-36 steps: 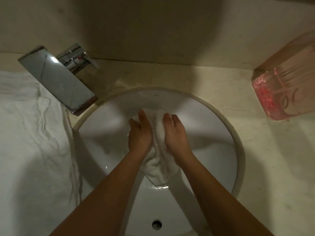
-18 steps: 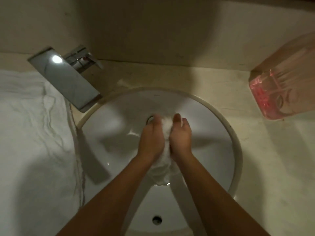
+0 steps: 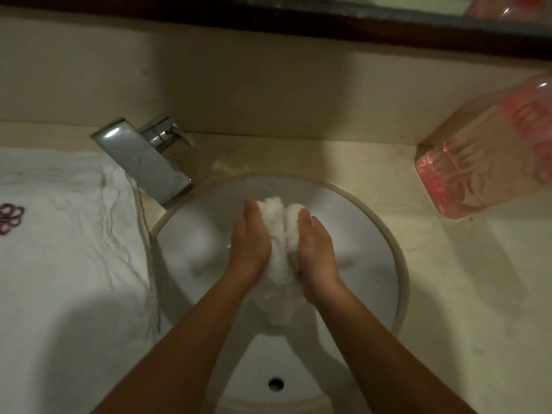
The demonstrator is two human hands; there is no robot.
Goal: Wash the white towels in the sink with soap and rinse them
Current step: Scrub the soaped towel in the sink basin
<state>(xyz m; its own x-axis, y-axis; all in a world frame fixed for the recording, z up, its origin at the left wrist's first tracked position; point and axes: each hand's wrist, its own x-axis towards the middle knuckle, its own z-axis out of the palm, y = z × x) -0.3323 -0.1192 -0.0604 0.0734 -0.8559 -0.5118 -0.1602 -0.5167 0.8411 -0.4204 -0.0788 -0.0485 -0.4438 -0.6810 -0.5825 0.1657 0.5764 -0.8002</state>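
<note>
A bunched white towel [image 3: 279, 258] hangs between my two hands over the middle of the round white sink [image 3: 385, 258]. My left hand [image 3: 249, 246] grips its left side and my right hand [image 3: 318, 258] grips its right side, fingers curled into the cloth. The towel's top puffs out above my fingertips and its lower end trails down toward the basin. A second white towel [image 3: 65, 264] with a small dark flower mark lies spread on the counter to the left.
A chrome faucet [image 3: 149, 165] reaches over the sink's upper left rim. A clear bottle of pink liquid [image 3: 484, 162] lies on the beige counter at the right. The overflow hole [image 3: 275, 383] sits in the sink's near wall. A dark mirror frame runs along the top.
My hands pressed together around the towel, then slid apart a little, and more of the bunched cloth now shows above my fingers. The camera tilted up, so the sink sits lower in view.
</note>
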